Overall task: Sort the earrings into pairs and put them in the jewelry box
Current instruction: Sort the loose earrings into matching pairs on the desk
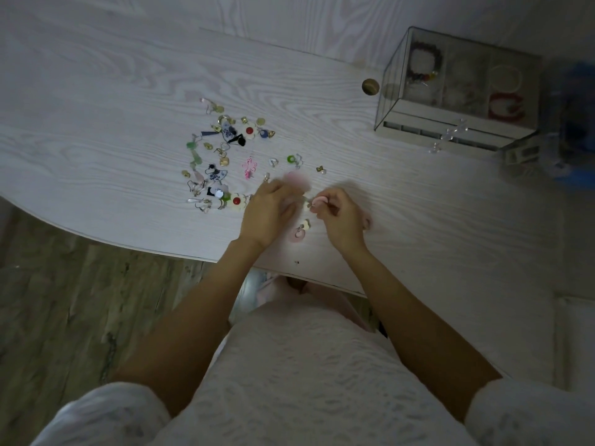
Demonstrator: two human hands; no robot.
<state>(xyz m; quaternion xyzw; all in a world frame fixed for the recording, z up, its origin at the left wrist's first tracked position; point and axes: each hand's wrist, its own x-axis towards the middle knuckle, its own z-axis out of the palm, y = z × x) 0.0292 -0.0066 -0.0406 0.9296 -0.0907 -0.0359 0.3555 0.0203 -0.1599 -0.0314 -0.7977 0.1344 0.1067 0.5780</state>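
Now the right hand (342,217) pinches a pink round earring (319,200); the left hand (268,211) hovers loosely open. Its pink match (297,234) lies between them. Glass jewelry box (457,91) sits at two o'clock; the far carry risks dropping one.

Earring pile (222,162) on table (112,123), frame centre-left; jewelry box (457,91) upper right; hands below pile.

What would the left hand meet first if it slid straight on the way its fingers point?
Probably the blurred pink earring just beyond the left hand; height above the table is unclear.
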